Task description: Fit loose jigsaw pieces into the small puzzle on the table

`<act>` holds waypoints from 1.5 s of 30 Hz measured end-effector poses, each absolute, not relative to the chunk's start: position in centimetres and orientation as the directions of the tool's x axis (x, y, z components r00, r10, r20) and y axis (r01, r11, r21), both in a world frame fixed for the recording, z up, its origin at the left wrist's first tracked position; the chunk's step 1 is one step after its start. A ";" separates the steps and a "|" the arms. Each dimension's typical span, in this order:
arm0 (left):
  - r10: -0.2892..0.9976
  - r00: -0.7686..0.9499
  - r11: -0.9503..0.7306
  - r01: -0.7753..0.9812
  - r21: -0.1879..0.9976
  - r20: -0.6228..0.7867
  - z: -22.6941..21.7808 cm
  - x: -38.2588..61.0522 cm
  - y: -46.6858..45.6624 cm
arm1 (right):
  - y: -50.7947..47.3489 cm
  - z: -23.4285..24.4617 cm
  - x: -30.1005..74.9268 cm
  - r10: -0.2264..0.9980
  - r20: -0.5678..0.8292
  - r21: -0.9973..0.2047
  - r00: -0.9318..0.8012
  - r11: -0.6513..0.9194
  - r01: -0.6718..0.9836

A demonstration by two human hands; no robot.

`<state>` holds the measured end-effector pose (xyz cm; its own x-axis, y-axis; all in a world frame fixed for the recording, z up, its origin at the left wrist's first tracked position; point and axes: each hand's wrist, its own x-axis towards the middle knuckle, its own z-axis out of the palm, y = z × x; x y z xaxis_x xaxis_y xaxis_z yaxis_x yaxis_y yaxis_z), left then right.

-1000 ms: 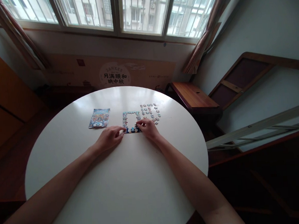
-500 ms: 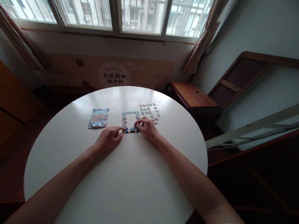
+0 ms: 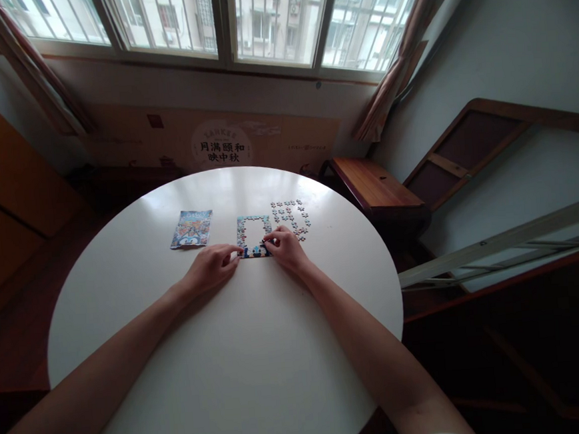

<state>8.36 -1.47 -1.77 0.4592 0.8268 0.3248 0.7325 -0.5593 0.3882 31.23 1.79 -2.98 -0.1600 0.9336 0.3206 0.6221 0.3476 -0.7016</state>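
Left hand (image 3: 215,263) on near-left corner of puzzle frame (image 3: 241,233); can't tell if gripping. Right hand (image 3: 286,245) pinches dark piece (image 3: 265,243) at frame's near-right inside. Likely light, stiff card: hold by edges, tabs may bend. Loose pieces (image 3: 290,219) beyond, right.

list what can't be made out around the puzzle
Head view: lower right of the puzzle, hidden by the right hand.
Head view: prints on the loose pieces, too small.
Head view: lettering on the packet, too small.
Head view: near edge of the table, cut off below.
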 end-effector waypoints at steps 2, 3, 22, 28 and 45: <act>0.829 0.457 -0.556 0.735 0.389 0.323 -1.8 8.4 -1.5 | 1.8 -3.0 31.2 0.933 0.322 -0.700 -0.161 0.350 0.623; 0.830 0.457 -0.555 0.736 0.389 0.320 -1.8 8.3 -1.4 | 1.8 -3.0 31.2 0.933 0.323 -0.700 -0.160 0.349 0.623; 0.830 0.461 -0.555 0.738 0.385 0.313 -1.8 8.3 -1.5 | 2.4 -2.7 31.5 0.935 0.354 -0.792 -0.003 0.301 0.530; 0.824 0.469 -0.564 0.736 0.375 0.319 -1.9 8.2 -1.4 | 2.4 -2.9 31.5 0.935 0.354 -0.767 -0.037 0.313 0.560; 0.825 0.461 -0.562 0.738 0.375 0.327 -2.0 8.3 -1.3 | 2.5 -3.0 31.6 0.934 0.352 -0.775 -0.064 0.329 0.540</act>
<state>8.26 -1.33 -2.00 0.4615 0.8246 0.3272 0.7378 -0.5615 0.3747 31.59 2.45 -2.99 -0.0636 0.9338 0.3520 0.5397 0.3288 -0.7750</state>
